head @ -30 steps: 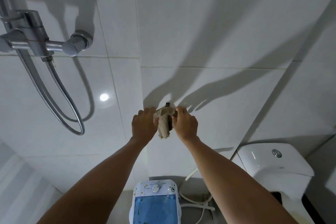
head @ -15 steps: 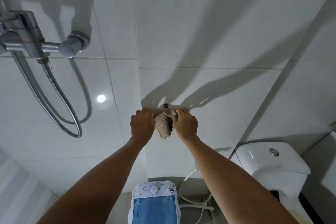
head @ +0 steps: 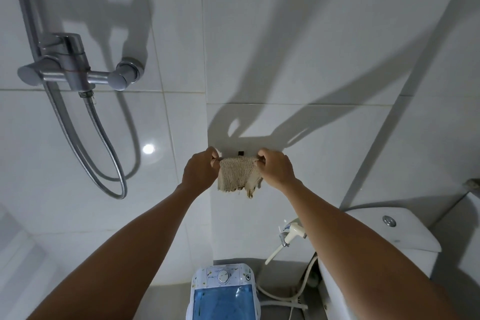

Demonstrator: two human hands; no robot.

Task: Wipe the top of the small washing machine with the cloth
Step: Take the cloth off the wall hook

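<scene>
Cloth [head: 238, 174]: stretched against wall; frayed bottom edge
Left hand [head: 200, 173]: pinching cloth's left corner
Right hand [head: 276, 172]: pinching its right corner
Washer [head: 224, 291]: below, untouched

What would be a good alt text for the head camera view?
Both hands, left hand and right hand, hold a beige cloth stretched by its top corners before a white tiled wall. A small washing machine stands below, a toilet at right.

Beige ribbed cloth [head: 239, 175] (frayed, browner hem); white washing machine [head: 224, 291], blue lid; white tiles [head: 285, 34].
</scene>
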